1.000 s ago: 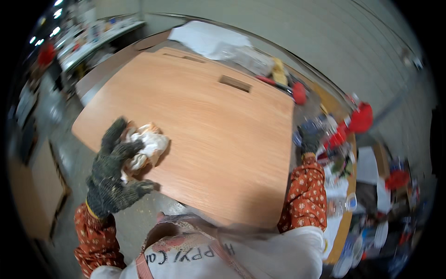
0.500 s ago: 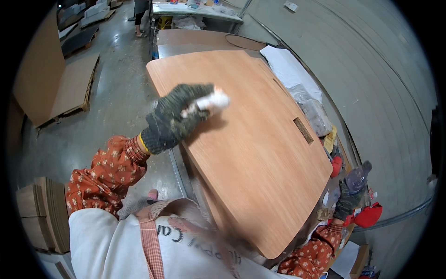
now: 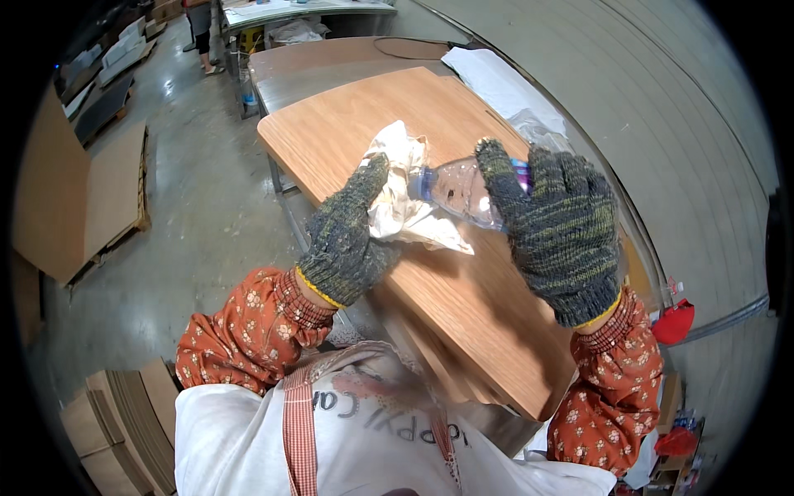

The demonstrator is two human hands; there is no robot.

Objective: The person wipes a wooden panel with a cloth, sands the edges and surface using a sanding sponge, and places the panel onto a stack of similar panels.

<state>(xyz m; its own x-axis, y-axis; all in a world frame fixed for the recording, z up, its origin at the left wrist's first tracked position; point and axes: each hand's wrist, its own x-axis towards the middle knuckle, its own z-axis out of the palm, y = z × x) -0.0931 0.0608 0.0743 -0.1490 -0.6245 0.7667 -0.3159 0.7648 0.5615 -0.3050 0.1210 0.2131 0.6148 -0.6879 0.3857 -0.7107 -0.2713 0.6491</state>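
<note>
In my gloved left hand [image 3: 347, 227] is a crumpled white cloth [image 3: 399, 194], its corners spreading past my fingers. My gloved right hand [image 3: 562, 223] grips a clear plastic bottle [image 3: 466, 192] lying on its side in the air. The bottle's blue-capped or ringed neck points left and meets the cloth; whether it is capped I cannot tell. Below both hands lies a wood-grain board [image 3: 343, 124] with rounded corners, on top of other boards [image 3: 430, 355].
Beyond the board stands a bench [image 3: 285, 12] with things on it. A person [image 3: 201, 37] is on the floor at the far left. Stacked cardboard [image 3: 124, 422] is at my lower left, a pallet with a brown sheet [image 3: 112, 182] farther off. White sheeting [image 3: 496, 83] lies along the wall.
My right hand has come up from the right side of the board, bringing the bottle to the cloth. My left hand has lifted the cloth off the board's surface and moved right.
</note>
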